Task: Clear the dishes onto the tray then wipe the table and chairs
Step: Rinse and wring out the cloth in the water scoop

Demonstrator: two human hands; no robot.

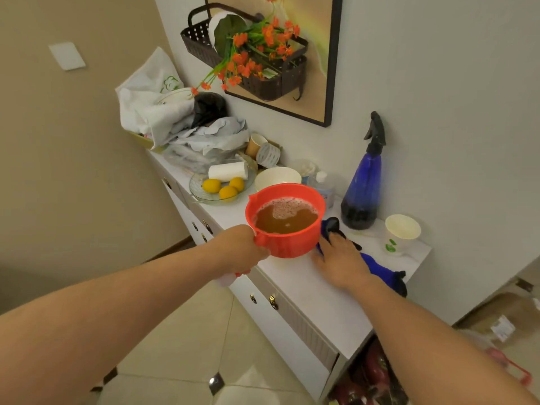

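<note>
Two bare forearms enter from the bottom edge and reach toward a white worktop (309, 290) that runs along a pale wall. Beige floor tiles (187, 346) lie below the worktop front, which carries drawers with small metal pulls.

Left hand (244, 249): grip curled round the handle of a red bowl (287, 220), holding it above the worktop's front edge. The bowl contains brown liquid with foam on the far side. A white item shows under this hand; what it is cannot be told.

Right hand (340, 261): fingers fairly straight, resting on a blue cloth (377, 266) that lies on the worktop just right of the bowl. The cloth extends past the hand toward the right end of the worktop.

Behind the cloth stands a blue spray bottle (363, 188), upright, near the wall. A white paper cup (401, 233) stands to its right, near the worktop's end.

Behind the bowl: a white bowl (277, 176), a glass plate (204, 190) with three lemons and a paper roll, then heaped bags and cloths at the far end.

Bare worktop surface lies nearest the camera, in front of the right hand.
</note>
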